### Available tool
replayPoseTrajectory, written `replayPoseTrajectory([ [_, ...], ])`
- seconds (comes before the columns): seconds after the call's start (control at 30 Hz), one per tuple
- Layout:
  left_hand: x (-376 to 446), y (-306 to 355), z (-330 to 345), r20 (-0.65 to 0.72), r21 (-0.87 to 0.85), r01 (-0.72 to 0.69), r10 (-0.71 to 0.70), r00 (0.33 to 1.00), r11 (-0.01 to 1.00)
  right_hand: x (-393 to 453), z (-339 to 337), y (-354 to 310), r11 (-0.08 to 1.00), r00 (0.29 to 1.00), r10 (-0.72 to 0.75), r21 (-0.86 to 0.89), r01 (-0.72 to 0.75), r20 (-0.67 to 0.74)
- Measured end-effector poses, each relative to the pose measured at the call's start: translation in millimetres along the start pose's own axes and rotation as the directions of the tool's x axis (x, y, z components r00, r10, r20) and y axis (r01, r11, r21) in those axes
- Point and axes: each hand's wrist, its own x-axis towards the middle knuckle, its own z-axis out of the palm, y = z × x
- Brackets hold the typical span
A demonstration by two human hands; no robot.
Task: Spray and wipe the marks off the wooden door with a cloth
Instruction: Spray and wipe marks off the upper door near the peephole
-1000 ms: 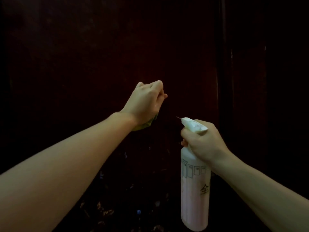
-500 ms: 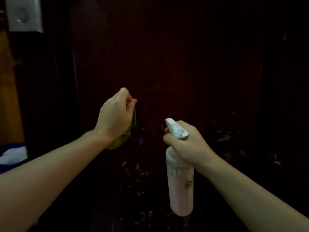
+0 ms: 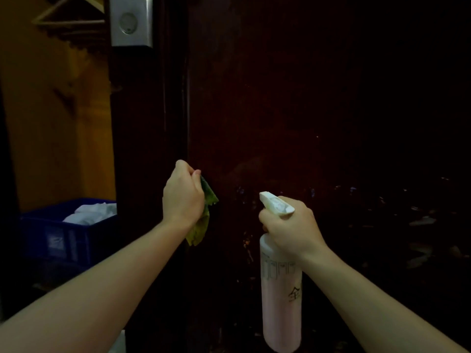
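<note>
The dark wooden door [image 3: 293, 98] fills the middle and right of the view. Small pale specks and marks show on its lower part, around and right of my hands. My left hand [image 3: 182, 194] grips a bunched yellow-green cloth [image 3: 204, 217] against the door near the panel's left edge. My right hand [image 3: 290, 225] is wrapped around the neck of a pink spray bottle [image 3: 280, 301] with a white nozzle [image 3: 275, 203] that points up and left at the door. The bottle hangs upright below my hand.
A metal lock plate [image 3: 131, 21] sits on the door's edge at the top left. Beyond the door on the left are an orange-lit wall [image 3: 51, 110] and a blue crate [image 3: 66, 235] holding white cloth. The right side is very dark.
The view has swung left, bringing the lock plate, wall and blue crate into sight. My left hand with the cloth has moved left toward the panel edge. The bottle stays gripped.
</note>
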Motion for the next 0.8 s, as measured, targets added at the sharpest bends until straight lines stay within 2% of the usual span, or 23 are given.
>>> replayPoseTrajectory([
  [0.1, 1.7, -6.4, -1.3, 0.015, -0.002, 0.046, -0.046, 0.999, 0.999, 4.0, 4.0, -1.3, 1.000, 0.998, 0.014, 0.022, -0.016, 0.067],
  [0.23, 3.3, -8.8, -0.7, -0.009, 0.057, -0.025, 0.026, 1.000, 0.998, 9.4, 9.6, -7.1, 0.993, 0.986, 0.063, 0.086, -0.077, 0.157],
  [0.43, 3.3, -11.6, 0.8, -0.043, 0.134, -0.100, 0.106, 0.993, 0.986, 8.7, 17.7, -12.1, 0.999, 0.998, 0.019, 0.043, -0.021, 0.057],
  [0.53, 1.5, -12.9, 2.4, -0.079, 0.134, -0.144, 0.155, 0.985, 0.981, 8.7, 15.2, -11.8, 0.997, 0.996, 0.043, 0.066, -0.049, 0.076],
  [0.7, 0.4, -8.0, 10.6, -0.093, 0.155, -0.343, 0.360, 0.928, 0.926, 3.2, 14.8, -11.9, 0.990, 0.979, 0.105, 0.071, -0.119, 0.176],
  [0.8, 4.5, -5.3, 19.1, -0.099, 0.176, -0.457, 0.478, 0.873, 0.872, 1.5, 16.5, -11.3, 0.995, 0.990, 0.087, 0.038, -0.092, 0.107],
])
